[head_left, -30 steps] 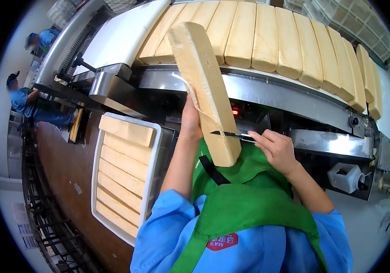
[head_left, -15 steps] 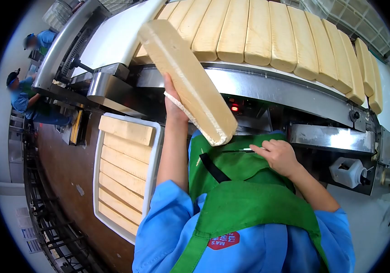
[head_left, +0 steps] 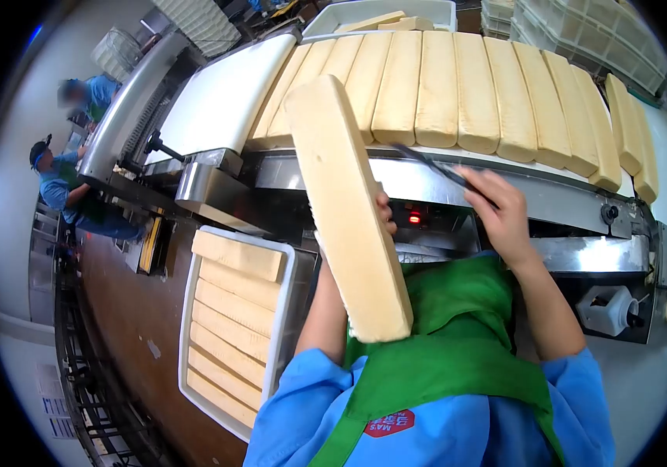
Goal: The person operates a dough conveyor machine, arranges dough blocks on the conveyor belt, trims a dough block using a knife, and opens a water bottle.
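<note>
While the left hand (head_left: 385,212) grips the long block (head_left: 345,218) from beneath, its length slanting from upper left down towards the green apron (head_left: 446,377), the right hand (head_left: 506,214), closed around a knife (head_left: 441,169), hangs to the block's right, the blade apart from it.

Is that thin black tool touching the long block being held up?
No, the tool in the right hand is apart from the block, with a gap showing.
</note>
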`<state>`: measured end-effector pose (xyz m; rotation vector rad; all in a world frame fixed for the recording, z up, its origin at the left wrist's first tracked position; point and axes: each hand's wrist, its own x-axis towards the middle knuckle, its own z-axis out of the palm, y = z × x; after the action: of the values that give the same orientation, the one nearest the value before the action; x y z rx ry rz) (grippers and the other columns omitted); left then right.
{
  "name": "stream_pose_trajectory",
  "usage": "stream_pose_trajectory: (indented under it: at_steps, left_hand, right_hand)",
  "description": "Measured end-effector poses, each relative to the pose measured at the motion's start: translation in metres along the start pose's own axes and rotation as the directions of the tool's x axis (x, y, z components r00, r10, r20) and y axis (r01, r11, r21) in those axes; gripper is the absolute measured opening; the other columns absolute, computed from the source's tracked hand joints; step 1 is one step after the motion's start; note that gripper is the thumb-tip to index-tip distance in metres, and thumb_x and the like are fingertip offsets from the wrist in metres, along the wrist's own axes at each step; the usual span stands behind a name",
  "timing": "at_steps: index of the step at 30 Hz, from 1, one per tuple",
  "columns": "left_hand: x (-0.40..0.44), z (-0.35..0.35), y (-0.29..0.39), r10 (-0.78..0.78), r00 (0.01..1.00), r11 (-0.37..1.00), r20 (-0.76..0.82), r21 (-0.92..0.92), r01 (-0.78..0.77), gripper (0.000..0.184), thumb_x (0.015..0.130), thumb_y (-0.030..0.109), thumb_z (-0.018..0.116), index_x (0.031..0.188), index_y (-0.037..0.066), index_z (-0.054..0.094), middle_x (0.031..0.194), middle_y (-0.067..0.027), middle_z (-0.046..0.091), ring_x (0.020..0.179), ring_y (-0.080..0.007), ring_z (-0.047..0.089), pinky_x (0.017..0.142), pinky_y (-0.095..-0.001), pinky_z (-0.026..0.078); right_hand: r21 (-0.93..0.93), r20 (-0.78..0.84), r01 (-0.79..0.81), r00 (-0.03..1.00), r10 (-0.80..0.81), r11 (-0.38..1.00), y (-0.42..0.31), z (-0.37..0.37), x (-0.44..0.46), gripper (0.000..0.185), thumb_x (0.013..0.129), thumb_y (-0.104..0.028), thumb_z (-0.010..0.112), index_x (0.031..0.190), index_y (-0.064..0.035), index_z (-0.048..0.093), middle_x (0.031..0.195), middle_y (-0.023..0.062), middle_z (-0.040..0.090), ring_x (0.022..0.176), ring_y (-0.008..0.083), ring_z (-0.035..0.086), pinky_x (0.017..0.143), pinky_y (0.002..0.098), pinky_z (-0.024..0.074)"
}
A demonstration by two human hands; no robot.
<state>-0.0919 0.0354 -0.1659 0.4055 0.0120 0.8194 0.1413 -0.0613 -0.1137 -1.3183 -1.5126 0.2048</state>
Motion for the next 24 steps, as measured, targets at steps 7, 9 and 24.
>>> stream_pose_trajectory:
  at_steps: [7, 9, 24]
  left_hand:
    - [-0.011, 0.015, -0.033, -0.226, 0.973, 0.972, 0.046, -0.062, 0.228, 0.047, 0.09, 0.041, 0.051, 0.122, 0.006, 0.051, 0.102, -0.0145, 0.053, 0.084, -0.0217, 0.05, 0.074, -0.0324, 0.042]
    - [-0.012, 0.021, -0.035, -0.246, 0.969, 0.966, 0.034, -0.068, 0.248, 0.045, 0.09, 0.041, 0.051, 0.121, 0.008, 0.053, 0.101, -0.014, 0.052, 0.082, -0.0208, 0.049, 0.073, -0.0311, 0.041]
    - [-0.008, -0.01, -0.026, -0.01, 1.0, 0.99, -0.005, -0.142, 0.009, 0.048, 0.094, 0.038, 0.048, 0.128, 0.005, 0.044, 0.108, -0.0166, 0.051, 0.089, -0.0274, 0.056, 0.081, -0.0424, 0.049]
  right_hand:
    - [0.071, -0.105, -0.008, 0.994, 0.015, 0.997, -0.003, 0.016, 0.069, 0.028, 0.085, -0.008, 0.062, 0.112, -0.0046, 0.065, 0.071, 0.0094, 0.058, 0.06, 0.0177, 0.051, 0.056, 0.0294, 0.0406]
    - [0.076, -0.074, -0.004, 0.997, 0.01, 0.997, -0.001, 0.015, 0.067, 0.027, 0.085, -0.008, 0.062, 0.111, -0.0041, 0.065, 0.072, 0.0095, 0.059, 0.06, 0.0175, 0.052, 0.057, 0.0291, 0.041]
    - [0.104, 0.245, 0.004, 0.969, -0.03, 0.995, -0.006, 0.021, -0.028, 0.033, 0.082, -0.009, 0.063, 0.115, -0.0101, 0.064, 0.071, 0.0111, 0.051, 0.063, 0.0257, 0.054, 0.058, 0.0337, 0.0432]
